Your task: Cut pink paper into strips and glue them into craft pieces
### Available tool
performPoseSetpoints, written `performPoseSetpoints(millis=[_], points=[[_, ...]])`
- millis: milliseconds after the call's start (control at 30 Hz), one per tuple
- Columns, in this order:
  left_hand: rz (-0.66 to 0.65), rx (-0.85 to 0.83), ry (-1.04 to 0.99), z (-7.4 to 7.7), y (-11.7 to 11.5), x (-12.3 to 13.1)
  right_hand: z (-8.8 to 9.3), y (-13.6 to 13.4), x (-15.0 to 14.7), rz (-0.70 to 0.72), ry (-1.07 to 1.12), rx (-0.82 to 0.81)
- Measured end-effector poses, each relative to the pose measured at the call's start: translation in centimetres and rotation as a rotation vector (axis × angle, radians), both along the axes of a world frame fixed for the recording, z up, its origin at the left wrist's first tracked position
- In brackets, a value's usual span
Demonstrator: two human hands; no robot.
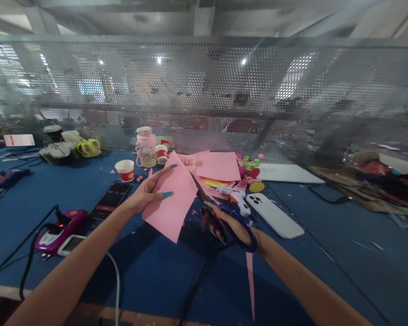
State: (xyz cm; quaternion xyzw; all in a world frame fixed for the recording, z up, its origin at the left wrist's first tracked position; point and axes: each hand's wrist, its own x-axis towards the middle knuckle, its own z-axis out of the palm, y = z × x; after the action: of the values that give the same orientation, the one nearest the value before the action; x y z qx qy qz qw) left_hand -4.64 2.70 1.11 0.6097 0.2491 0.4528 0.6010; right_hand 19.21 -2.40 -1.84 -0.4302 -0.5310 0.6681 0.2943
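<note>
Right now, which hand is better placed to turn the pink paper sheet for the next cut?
Left, probably: the left hand pinches the pink paper sheet, while the right hand is occupied by the blue-handled scissors.

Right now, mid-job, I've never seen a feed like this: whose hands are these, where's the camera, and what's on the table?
There is no machine here: one camera sits on a person's head, looking forward and down at their own bare hands. The left hand holds up a pink sheet. The right hand grips blue-handled scissors, blades at the sheet's edge; a thin pink strip hangs below it. On the blue table lie a white phone, a black phone, a paper cup, a glue gun and more pink paper.
</note>
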Motion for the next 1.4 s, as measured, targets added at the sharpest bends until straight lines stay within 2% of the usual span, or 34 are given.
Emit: performPoseSetpoints(millis=[133,300,400,500,833,1400], points=[[-0.027,-0.021,0.013,0.0,-0.2,0.1,0.2,-0.1,-0.4,-0.022,-0.022,0.059],[0.005,-0.049,0.019,0.0,-0.3,0.3,0.0,-0.1,-0.5,-0.113,-0.086,0.145],[0.016,-0.044,0.010,0.0,-0.3,0.4,-0.1,-0.1,-0.4,-0.098,-0.088,0.184],[0.014,-0.047,-0.004,0.0,-0.3,0.5,0.1,-0.2,-0.4,-0.078,-0.069,0.187],[0.016,-0.051,-0.021,0.0,-0.4,0.6,0.6,-0.4,-0.9,-0.183,-0.192,0.231],[-0.015,-0.038,-0.011,-0.1,-0.4,0.7,0.8,-0.4,-1.6,-0.326,-0.147,0.066]])
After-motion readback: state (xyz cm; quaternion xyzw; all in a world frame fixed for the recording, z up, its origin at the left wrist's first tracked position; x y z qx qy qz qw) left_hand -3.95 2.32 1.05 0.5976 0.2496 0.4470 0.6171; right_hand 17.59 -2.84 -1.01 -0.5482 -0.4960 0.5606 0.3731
